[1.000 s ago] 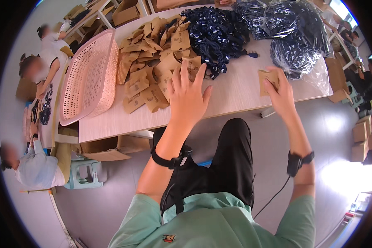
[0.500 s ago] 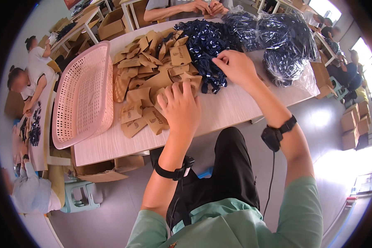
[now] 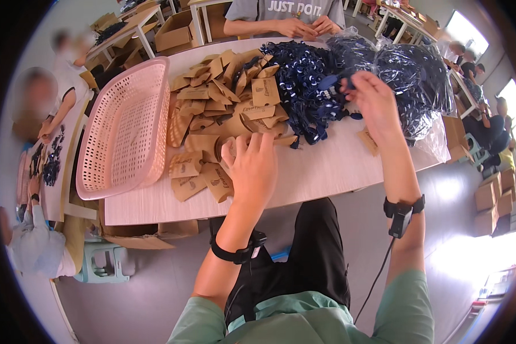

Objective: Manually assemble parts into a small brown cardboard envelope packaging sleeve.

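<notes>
My right hand (image 3: 375, 106) is raised over the right edge of a pile of navy straps (image 3: 309, 97) with small white bits. A navy strap (image 3: 348, 83) is pinched between its thumb and fingers; the hand is a little blurred. My left hand (image 3: 251, 172) lies over the near side of a heap of brown cardboard pillow boxes (image 3: 212, 106). Its fingers are bent and apart, with the tips at a brown box; the thumb is hidden. Several boxes lie just left of it, one of them a flattened pillow box (image 3: 217, 180).
A pink perforated basket (image 3: 126, 123) stands at the table's left end. Clear plastic bags of navy straps (image 3: 415, 74) lie at the right. Near my right wrist is a single brown box (image 3: 368, 140). Across the table (image 3: 309, 172), another person's hands (image 3: 309, 27) work on something small.
My right hand has lifted and moved right, now with a navy strap in its fingers. My left hand's fingers have bent more over the boxes. The view has shifted slightly.
</notes>
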Available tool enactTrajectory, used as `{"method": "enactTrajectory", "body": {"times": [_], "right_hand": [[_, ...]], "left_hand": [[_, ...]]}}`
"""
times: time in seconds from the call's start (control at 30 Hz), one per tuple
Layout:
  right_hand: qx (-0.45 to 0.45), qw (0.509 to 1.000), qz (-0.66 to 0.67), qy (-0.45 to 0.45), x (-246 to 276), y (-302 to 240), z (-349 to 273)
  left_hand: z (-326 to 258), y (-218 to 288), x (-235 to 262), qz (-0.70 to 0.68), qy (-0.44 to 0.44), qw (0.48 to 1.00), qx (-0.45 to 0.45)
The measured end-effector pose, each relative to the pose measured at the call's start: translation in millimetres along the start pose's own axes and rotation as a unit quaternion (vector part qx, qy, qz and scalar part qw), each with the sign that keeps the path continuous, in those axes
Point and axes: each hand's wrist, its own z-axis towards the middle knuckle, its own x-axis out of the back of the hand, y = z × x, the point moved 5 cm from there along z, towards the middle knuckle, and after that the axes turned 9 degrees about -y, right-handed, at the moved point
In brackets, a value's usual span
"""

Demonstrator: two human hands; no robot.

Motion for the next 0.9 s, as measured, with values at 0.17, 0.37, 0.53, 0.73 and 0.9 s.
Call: {"method": "enactTrajectory", "body": {"times": [0.17,0.37,0.53,0.73,0.9], "right_hand": [[0.197,0.948,0.25,0.002,27,-26,-40],[0.077,0.962,0.259,0.031,42,-4,-83],[0.017,0.94,0.339,-0.031,8,19,-158],[-0.078,0.907,0.39,-0.135,-67,61,-229],[-0.21,0.89,0.389,-0.11,-108,92,-255]], "left_hand": [[-2,6,21,-0.047,0.034,0.998,-0.019],[-41,-10,32,-0.45,0.002,0.888,0.092],[-107,-13,29,-0.859,0.004,0.483,0.173],[-162,-12,24,-0.938,-0.064,0.312,0.135],[-203,-20,11,-0.936,-0.049,0.271,0.219]]}}
